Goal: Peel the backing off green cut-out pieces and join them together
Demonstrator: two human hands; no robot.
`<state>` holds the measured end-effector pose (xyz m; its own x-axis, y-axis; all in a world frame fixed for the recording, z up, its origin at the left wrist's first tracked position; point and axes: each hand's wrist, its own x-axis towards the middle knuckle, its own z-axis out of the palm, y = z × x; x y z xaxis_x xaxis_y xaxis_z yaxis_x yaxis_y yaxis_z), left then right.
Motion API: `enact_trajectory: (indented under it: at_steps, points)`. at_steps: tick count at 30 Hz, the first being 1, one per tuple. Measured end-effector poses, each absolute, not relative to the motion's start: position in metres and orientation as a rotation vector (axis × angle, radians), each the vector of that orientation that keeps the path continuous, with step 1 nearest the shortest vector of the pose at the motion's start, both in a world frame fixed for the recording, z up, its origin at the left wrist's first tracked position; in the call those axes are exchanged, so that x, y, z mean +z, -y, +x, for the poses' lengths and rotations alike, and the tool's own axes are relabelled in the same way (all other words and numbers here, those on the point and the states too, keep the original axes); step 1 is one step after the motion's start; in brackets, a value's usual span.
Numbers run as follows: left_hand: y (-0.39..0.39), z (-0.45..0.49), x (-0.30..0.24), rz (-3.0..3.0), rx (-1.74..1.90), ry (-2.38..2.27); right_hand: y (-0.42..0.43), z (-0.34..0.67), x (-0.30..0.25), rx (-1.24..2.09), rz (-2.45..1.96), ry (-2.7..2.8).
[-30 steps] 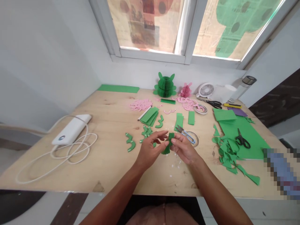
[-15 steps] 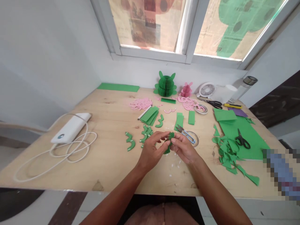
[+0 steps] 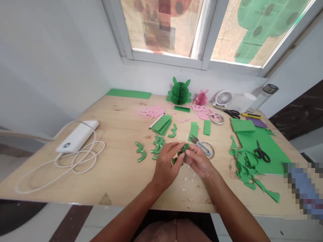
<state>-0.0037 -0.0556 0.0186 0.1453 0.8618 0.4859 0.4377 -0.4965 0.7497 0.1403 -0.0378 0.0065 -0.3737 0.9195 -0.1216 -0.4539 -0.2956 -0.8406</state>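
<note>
Between my fingertips I hold a small stack of green scalloped paper pieces, gripped from both sides. My left hand is closed on its left side, and my right hand pinches the right. Part of the green paper is hidden behind my fingers. Left of my hands lie more wavy green cutouts with pale strips on them, and a separate one. Just beyond my right hand rest blue-handled thread snips over a roll of tape.
Green paper scraps and black scissors lie on green sheets at right. A white power bank with a looped cable is at left. Behind stand a green paper honeycomb figure, a pink one and a small fan.
My fingers have shifted slightly on the green paper, and its lower part now shows more to the left, beneath my left fingers. The view has tilted a little.
</note>
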Motion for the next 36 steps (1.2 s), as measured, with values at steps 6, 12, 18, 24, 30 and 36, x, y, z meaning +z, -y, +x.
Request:
enact_trajectory:
  at_steps: [6,12,18,24,30,36]
  points:
    - [0.057,-0.002,0.015,2.110,1.367,-1.278,0.038,0.141,0.005,1.797,-0.778,0.950]
    - [0.056,-0.001,0.012,2.244,1.389,-1.318,0.037,0.142,0.005,1.738,-0.755,1.009]
    - [0.056,0.001,0.011,2.334,1.393,-1.356,0.038,0.141,0.008,1.598,-0.803,1.149]
    - [0.055,0.002,0.009,2.343,1.354,-1.384,0.035,0.139,0.008,1.376,-0.947,1.315]
    - [0.057,0.001,0.009,2.101,1.324,-1.352,0.034,0.141,0.008,1.293,-1.035,1.381]
    - [0.056,-0.017,0.021,1.489,1.112,-1.262,0.033,0.143,0.008,1.288,-1.070,1.403]
